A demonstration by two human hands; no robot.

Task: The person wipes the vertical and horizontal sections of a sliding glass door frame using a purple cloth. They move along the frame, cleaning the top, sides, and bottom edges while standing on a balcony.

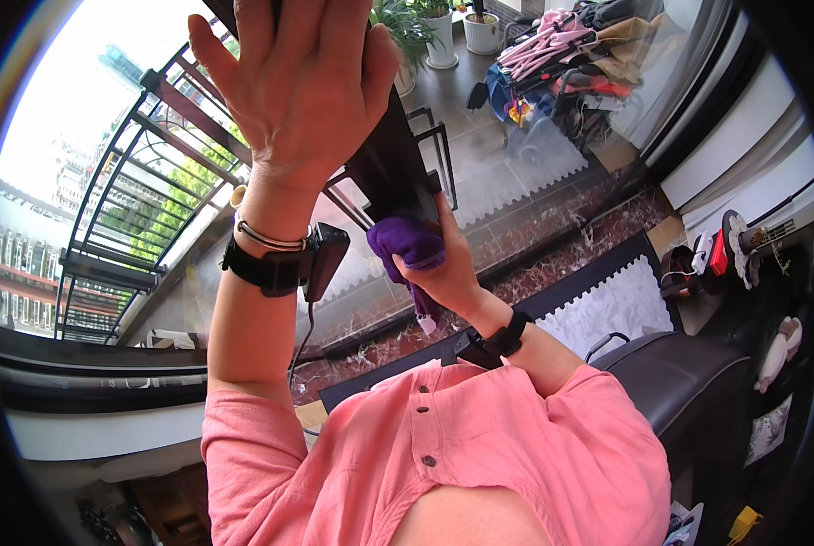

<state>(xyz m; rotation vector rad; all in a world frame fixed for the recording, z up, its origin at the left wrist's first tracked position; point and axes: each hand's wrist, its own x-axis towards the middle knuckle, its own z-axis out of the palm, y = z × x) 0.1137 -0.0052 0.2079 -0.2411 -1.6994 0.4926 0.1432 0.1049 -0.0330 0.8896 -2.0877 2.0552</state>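
Observation:
My left hand (308,102) is raised, its back to me and fingers spread, in front of a dark door frame (390,164). Its fingertips run out of view at the top. Whether the palm presses on the frame is hidden. Lower down, my right hand (448,266) grips a bunched purple cloth (407,242) at the frame. One end of the cloth hangs below that hand. A black door handle (443,160) stands out just above it, to the right of the frame. Glass extends on both sides of the frame.
Behind the glass are potted plants (441,37), a pile of folded items (550,54) and a balcony railing (154,198). A dark red marble threshold (516,280) crosses the floor. To my right stand a dark leather seat (673,375) and a patterned mat (608,307).

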